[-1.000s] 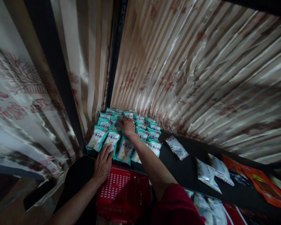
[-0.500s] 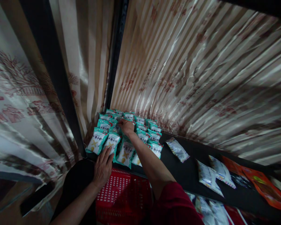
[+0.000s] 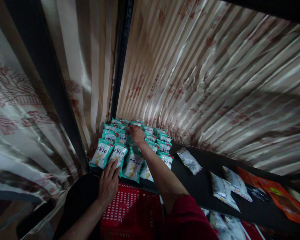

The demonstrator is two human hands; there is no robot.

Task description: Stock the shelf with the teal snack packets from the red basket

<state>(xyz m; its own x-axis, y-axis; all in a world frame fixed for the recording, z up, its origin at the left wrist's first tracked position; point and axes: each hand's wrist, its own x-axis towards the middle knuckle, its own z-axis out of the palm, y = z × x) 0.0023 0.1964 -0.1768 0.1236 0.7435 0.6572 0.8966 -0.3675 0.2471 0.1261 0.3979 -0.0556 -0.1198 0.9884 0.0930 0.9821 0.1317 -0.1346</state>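
Note:
Teal-and-white snack packets (image 3: 133, 166) stand in several rows on the black shelf (image 3: 187, 180). My left hand (image 3: 109, 183) lies with fingers stretched out, its fingertips on the lower part of a front-row packet (image 3: 118, 155). Over the front rows reaches my right hand (image 3: 137, 134), fingers bent together at a packet (image 3: 135, 123) toward the back. The hand itself covers part of that grip, along with some packets beneath the forearm.
Below the shelf edge is a red perforated basket (image 3: 120, 203). Right of the rows lie a white packet (image 3: 189, 160), more pale packets (image 3: 222, 190) and an orange bag (image 3: 282, 200). Pleated curtain (image 3: 190, 83) backs the shelf; a dark post (image 3: 121, 60) rises at the corner.
My right hand has shifted slightly toward the back rows, uncovering more of a packet on its left. My left hand stays at the front packet. The view has moved a little.

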